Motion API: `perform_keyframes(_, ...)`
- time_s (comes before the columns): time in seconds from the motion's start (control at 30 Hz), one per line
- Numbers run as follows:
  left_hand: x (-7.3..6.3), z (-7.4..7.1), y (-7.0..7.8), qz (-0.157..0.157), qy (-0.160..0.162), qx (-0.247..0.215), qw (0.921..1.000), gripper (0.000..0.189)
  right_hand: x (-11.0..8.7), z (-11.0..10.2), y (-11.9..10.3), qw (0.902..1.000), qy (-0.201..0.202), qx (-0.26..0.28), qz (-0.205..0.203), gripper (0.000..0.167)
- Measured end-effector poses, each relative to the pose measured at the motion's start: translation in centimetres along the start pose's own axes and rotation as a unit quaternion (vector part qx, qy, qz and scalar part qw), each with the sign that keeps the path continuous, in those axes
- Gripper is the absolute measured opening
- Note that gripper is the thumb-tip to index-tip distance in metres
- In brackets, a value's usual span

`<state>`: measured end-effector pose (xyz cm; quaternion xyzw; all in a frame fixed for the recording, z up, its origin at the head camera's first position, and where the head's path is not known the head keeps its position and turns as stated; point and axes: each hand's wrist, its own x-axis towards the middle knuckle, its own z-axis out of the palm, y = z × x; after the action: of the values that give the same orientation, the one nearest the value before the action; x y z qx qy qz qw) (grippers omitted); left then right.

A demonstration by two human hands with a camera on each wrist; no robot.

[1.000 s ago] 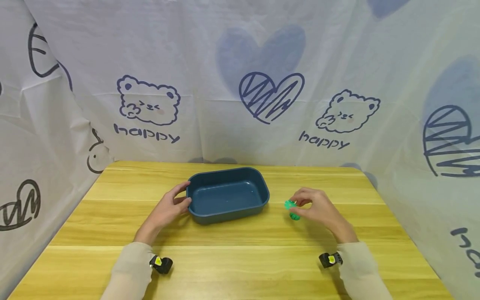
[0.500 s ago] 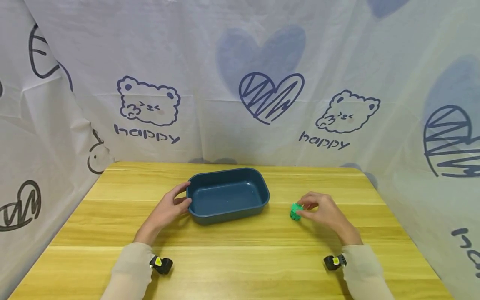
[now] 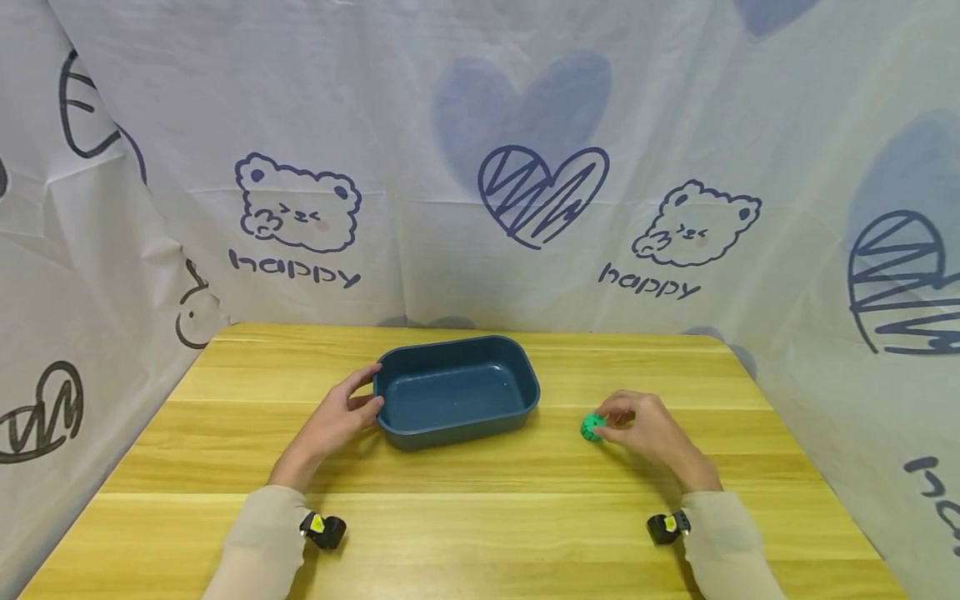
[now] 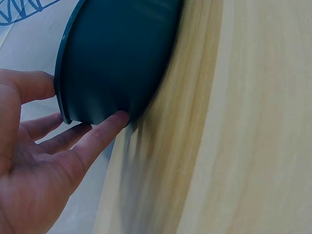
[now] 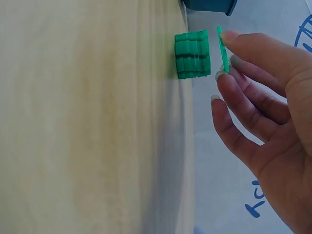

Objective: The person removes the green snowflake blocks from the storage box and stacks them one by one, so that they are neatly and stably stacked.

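A dark blue rectangular box stands on the table, and nothing lies in it. My left hand rests against its left end; the left wrist view shows the thumb on the rim and spread, fairly straight fingers on the outer wall. To the right of the box, my right hand pinches a thin green disc between thumb and fingers. The disc is held on edge in the right wrist view, a small gap above a short stack of ridged green pieces. From the head view, disc and stack overlap.
The light wooden table extends around the box and stack. A white cloth with bear and heart drawings hangs behind it and at both sides. Each wrist carries a small black camera on a strap.
My right hand has moved a little right and nearer to me, bringing the green disc from left of the stack to over it. The left hand and the box have stayed put.
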<state>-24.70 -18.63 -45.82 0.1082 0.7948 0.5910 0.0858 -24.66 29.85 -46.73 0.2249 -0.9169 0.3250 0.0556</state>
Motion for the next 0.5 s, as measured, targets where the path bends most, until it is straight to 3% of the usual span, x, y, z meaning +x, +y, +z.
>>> perform_keyframes(0.5, -0.05, 0.13, 0.10, 0.002, 0.004, 0.008, 1.0000, 0.061, 0.10, -0.04, 0.15, 0.9998, -0.017, 0.001, 0.007, 0.014)
